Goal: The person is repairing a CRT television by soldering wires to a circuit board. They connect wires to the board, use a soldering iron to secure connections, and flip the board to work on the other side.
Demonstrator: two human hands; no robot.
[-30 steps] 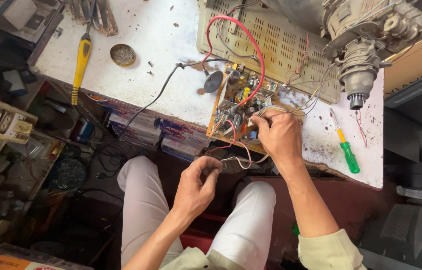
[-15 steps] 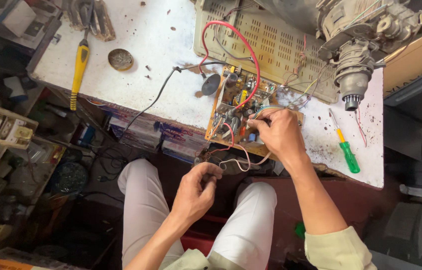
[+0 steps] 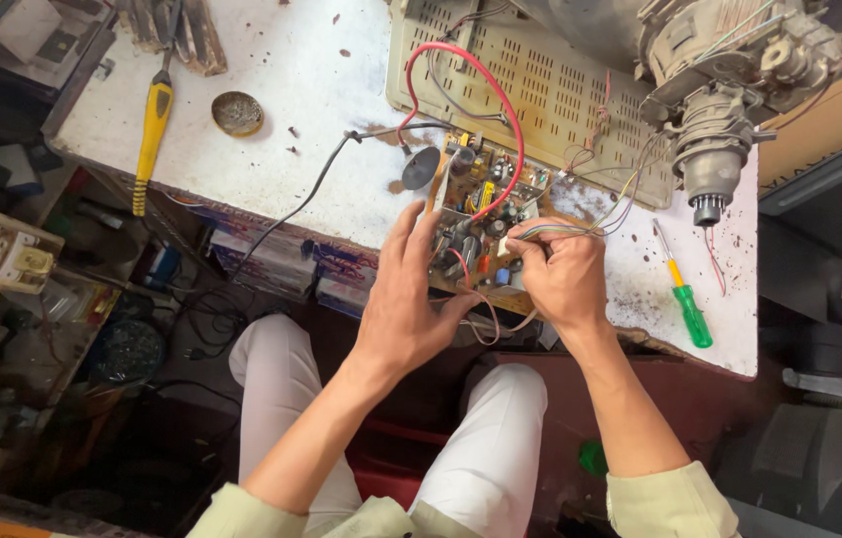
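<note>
circuit board (image 3: 481,214) long axis toward/away, tilted | L hand (image 3: 403,304) open beside | R hand (image 3: 562,274) pinching wires (image 3: 580,227)

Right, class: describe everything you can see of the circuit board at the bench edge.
The circuit board is brownish, crowded with small components, and lies tilted at the white bench's front edge. A red wire loops over it; thin coloured wires trail right. The left hand spreads open against its near side; the right hand pinches wires by it.
</note>
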